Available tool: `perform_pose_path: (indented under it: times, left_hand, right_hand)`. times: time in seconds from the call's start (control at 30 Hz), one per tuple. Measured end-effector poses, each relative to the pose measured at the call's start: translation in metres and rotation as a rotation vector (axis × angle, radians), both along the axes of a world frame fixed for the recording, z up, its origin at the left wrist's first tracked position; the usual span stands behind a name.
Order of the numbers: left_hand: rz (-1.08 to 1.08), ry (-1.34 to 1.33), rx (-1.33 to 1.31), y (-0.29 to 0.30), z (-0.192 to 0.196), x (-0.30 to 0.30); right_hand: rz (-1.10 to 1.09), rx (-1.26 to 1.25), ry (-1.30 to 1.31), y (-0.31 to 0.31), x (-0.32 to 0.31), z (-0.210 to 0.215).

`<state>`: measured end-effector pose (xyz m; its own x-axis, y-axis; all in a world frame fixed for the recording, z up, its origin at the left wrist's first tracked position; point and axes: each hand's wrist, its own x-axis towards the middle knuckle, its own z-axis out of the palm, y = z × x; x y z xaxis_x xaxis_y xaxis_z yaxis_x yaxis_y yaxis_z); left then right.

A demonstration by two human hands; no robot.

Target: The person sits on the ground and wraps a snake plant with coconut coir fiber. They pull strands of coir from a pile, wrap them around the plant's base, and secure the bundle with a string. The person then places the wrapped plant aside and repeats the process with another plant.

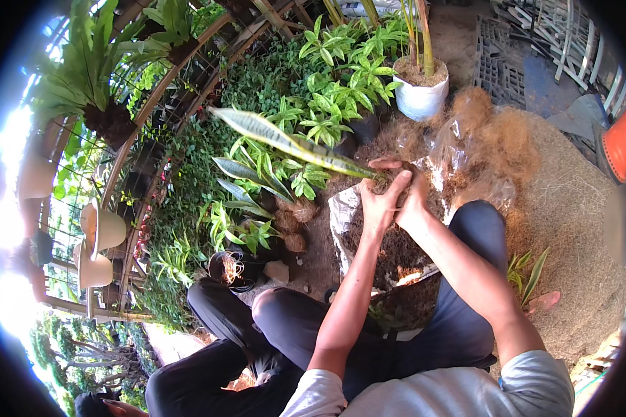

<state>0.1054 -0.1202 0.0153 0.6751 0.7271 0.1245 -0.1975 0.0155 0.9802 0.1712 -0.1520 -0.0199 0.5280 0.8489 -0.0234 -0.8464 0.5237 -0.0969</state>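
My left hand [380,201] and my right hand [412,198] are pressed together around the base of a snake plant [292,146], a long green leaf with yellow edges that points up and to the left. Both hands grip its root end, which is hidden between the fingers. Just below the hands lies an opened clear plastic bag [344,219] filled with dark brown coconut fibre soil. My knees in dark trousers sit on either side of the bag.
A white grow bag [419,97] with a tall-stemmed plant stands at the back. Green potted plants [341,83] crowd the left. A heap of brown coconut fibre [570,208] spreads to the right. Another small snake plant [525,274] lies by my right knee. Another person in dark trousers [222,313] crouches at lower left.
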Motion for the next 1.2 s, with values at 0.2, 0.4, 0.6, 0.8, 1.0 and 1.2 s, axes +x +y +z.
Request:
perform_pose_path:
  times: [0.2, 0.4, 0.6, 0.8, 1.0, 1.2]
  left_hand:
    - [-0.063, 0.080, -0.120, 0.007, -0.018, 0.003]
    - [0.142, -0.064, -0.651, 0.001, -0.031, 0.013]
    - [0.029, -0.016, -0.383, 0.036, -0.022, 0.000]
    - [-0.075, 0.040, -0.169, 0.018, 0.008, -0.009]
    - [-0.036, 0.085, -0.113, 0.006, 0.007, -0.003]
    - [0.119, 0.125, 0.057, 0.001, -0.008, 0.002]
  right_hand:
    - [-0.243, -0.653, -0.171, -0.002, -0.006, -0.002]
    - [-0.317, -0.813, -0.214, 0.005, 0.007, -0.011]
    - [-0.310, -0.758, -0.645, 0.003, -0.010, 0.023]
    - [-0.493, -0.790, -0.978, 0.001, -0.019, 0.032]
    - [-0.468, -0.902, -0.755, -0.005, -0.015, 0.032]
    - [-0.391, -0.928, -0.792, -0.004, -0.006, 0.019]
